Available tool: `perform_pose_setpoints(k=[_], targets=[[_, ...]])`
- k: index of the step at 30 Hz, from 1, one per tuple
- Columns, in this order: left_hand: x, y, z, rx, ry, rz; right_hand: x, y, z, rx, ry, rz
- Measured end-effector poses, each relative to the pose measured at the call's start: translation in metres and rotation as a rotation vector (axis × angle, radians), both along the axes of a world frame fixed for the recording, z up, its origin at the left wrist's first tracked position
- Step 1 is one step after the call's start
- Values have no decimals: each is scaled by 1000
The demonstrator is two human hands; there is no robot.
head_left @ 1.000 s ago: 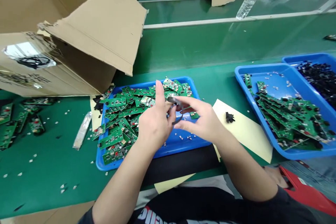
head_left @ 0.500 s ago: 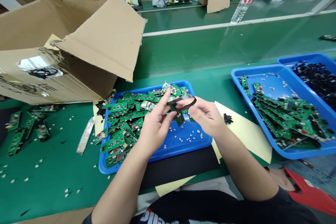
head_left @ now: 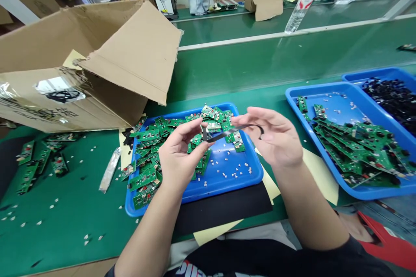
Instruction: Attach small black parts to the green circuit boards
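A black flat strip [head_left: 224, 134] stretches between my two hands above the blue tray. My left hand [head_left: 180, 151] pinches its left end between thumb and fingers; a small dark piece shows at that pinch. My right hand [head_left: 273, 138] holds the strip's other end, which curls over beside the thumb, the fingers loosely bent. Beneath my hands, the blue tray [head_left: 227, 187] carries a heap of green circuit boards [head_left: 144, 177] and several small white bits [head_left: 238, 166]. Whether the board just under my left thumb is held or lies in the tray, I cannot tell.
A large open cardboard box [head_left: 130, 52] stands at the left behind loose circuit boards [head_left: 39, 160]. On the right are a second blue tray [head_left: 292, 95] of boards and another with black parts [head_left: 390, 99]. A water bottle [head_left: 300, 6] stands at the back.
My hands have moved apart, my right hand going right and my left hand slightly left. The black strip, looped before, is now drawn out straighter between them.
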State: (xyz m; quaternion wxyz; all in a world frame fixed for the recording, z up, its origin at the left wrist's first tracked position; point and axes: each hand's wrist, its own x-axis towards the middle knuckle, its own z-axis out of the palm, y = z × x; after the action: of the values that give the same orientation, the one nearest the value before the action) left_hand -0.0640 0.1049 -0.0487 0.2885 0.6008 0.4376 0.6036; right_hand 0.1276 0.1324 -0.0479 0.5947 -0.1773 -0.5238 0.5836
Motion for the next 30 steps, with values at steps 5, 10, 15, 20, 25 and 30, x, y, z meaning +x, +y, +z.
perform_pose_setpoints(k=[5, 10, 15, 20, 25, 30], targets=[[-7, 5, -2, 378, 396, 227, 29, 3, 9, 80, 38, -172], [-2, 6, 0, 610, 635, 274, 24, -4, 12, 61, -221, -389], [3, 4, -2, 633, 677, 216, -16, -17, 5, 147, -674, -199], [1, 6, -2, 615, 663, 235, -26, -20, 1, -75, -610, -89], [0, 6, -2, 597, 662, 250, -22, -16, 3, -274, -379, -10], [-1, 5, -3, 592, 665, 241, -22, -19, 4, -255, -396, -59]])
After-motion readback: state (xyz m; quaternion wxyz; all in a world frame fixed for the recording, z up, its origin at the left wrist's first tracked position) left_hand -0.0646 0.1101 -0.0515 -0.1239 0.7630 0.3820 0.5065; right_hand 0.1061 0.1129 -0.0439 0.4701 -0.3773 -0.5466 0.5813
